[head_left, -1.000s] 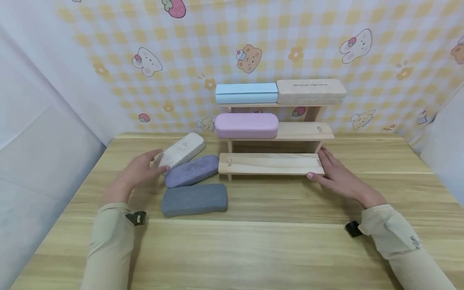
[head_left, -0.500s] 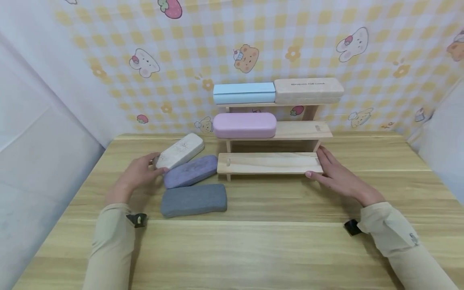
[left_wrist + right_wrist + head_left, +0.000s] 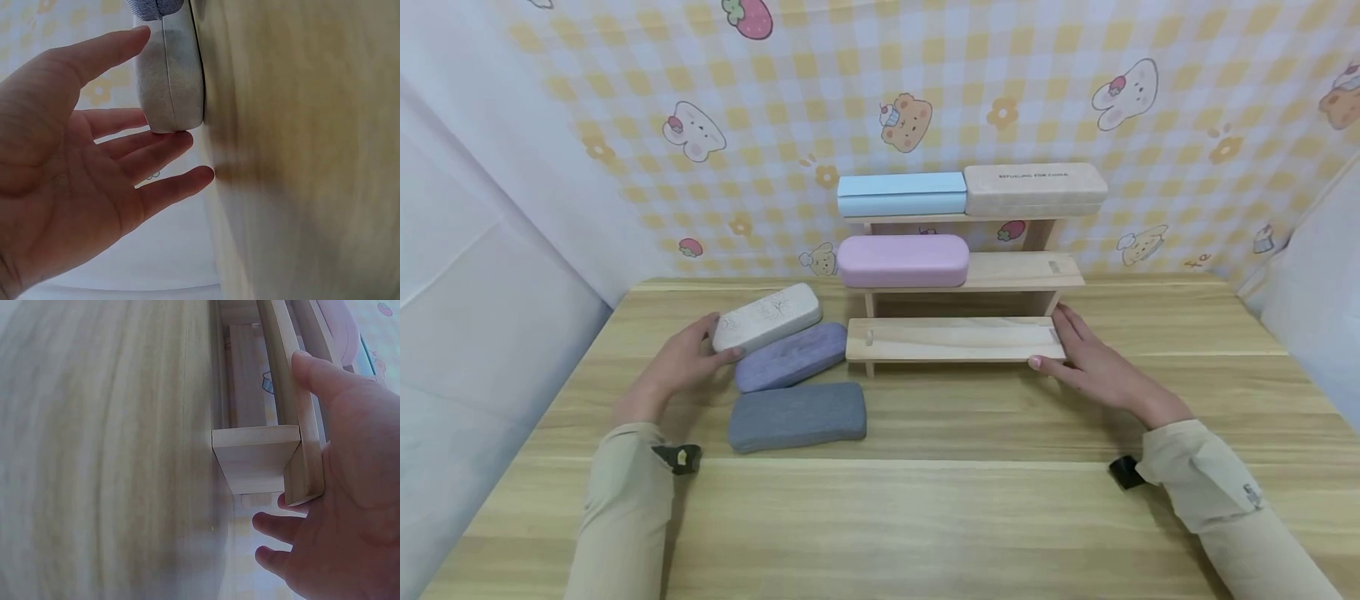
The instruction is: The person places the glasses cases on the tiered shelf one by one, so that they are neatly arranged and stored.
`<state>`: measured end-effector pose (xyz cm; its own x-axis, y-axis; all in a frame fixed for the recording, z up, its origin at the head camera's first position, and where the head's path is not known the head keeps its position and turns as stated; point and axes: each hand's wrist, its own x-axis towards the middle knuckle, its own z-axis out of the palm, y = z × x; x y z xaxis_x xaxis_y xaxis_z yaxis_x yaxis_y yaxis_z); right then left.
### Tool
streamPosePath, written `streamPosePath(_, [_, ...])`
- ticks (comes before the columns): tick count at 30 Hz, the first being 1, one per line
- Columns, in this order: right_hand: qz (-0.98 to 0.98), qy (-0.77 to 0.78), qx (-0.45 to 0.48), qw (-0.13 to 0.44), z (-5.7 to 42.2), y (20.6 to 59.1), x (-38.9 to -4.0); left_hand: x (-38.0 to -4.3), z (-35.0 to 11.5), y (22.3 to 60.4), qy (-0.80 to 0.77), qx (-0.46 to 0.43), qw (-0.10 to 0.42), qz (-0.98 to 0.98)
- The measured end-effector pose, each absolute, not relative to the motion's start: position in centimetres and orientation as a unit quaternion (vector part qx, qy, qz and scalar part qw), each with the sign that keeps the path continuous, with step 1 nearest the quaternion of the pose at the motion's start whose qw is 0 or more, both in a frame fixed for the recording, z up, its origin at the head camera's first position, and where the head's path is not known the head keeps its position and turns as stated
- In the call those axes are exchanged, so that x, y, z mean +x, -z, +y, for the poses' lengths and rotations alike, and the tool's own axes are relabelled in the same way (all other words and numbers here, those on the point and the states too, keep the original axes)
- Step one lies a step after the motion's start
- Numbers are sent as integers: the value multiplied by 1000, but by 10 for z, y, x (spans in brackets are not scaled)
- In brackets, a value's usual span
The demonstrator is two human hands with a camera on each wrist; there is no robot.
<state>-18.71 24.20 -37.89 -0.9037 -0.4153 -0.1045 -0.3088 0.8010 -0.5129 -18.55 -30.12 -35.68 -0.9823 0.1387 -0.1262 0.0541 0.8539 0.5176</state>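
At the left, my left hand (image 3: 681, 367) holds the near end of a white glasses case (image 3: 769, 318), thumb on its front side and fingers around its end. In the left wrist view, fingertips touch the end of that case (image 3: 170, 81). A purple glasses case (image 3: 792, 358) lies against it, and a grey-blue glasses case (image 3: 797, 417) is in front. My right hand (image 3: 1101, 371) grips the right end of a three-tier wooden shelf (image 3: 958, 340), thumb on the bottom tier's front edge. The right wrist view shows some fingers behind the shelf's end (image 3: 303, 469).
A pink glasses case (image 3: 902, 261) sits on the left of the middle tier. On the top tier, a light-blue case (image 3: 901, 196) stands beside a beige case (image 3: 1036, 190) with printed lettering. Behind the wooden table (image 3: 925, 525) hangs a checked cloth (image 3: 760, 108).
The white glasses case has turned slightly, its far end swinging toward me, with my left hand at its near end. My right hand stays on the shelf. The head view has shifted slightly.
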Motion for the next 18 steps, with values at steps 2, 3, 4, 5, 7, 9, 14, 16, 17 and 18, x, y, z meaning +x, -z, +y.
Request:
streamPosePath(2, [943, 251, -192, 106, 242, 378, -186, -185, -303, 357, -268, 50, 80, 959])
streamPosePath(3, [943, 251, -191, 106, 241, 378, -186, -185, -303, 358, -272, 49, 81, 958])
streamPosePath(4, [943, 251, -190, 107, 242, 378, -186, -186, -304, 358, -273, 47, 83, 957])
streamPosePath(5, [943, 250, -190, 108, 242, 377, -186, -186, -304, 358, -274, 45, 85, 957])
streamPosePath(7, [943, 249, -190, 111, 242, 377, -187, -186, -304, 359, -277, 38, 90, 956])
streamPosePath(9, [943, 248, -189, 113, 243, 378, -188, -187, -304, 359, -282, 30, 93, 954])
streamPosePath(14, [945, 244, -190, 111, 242, 379, -189, -187, -305, 358, -291, 15, 100, 951])
streamPosePath(16, [945, 243, -190, 109, 241, 379, -188, -188, -305, 358, -295, 14, 102, 950])
streamPosePath(17, [945, 243, -190, 107, 241, 379, -188, -188, -305, 359, -297, 14, 103, 949])
streamPosePath(18, [945, 243, -190, 106, 241, 379, -188, -188, -305, 360, -297, 15, 102, 949])
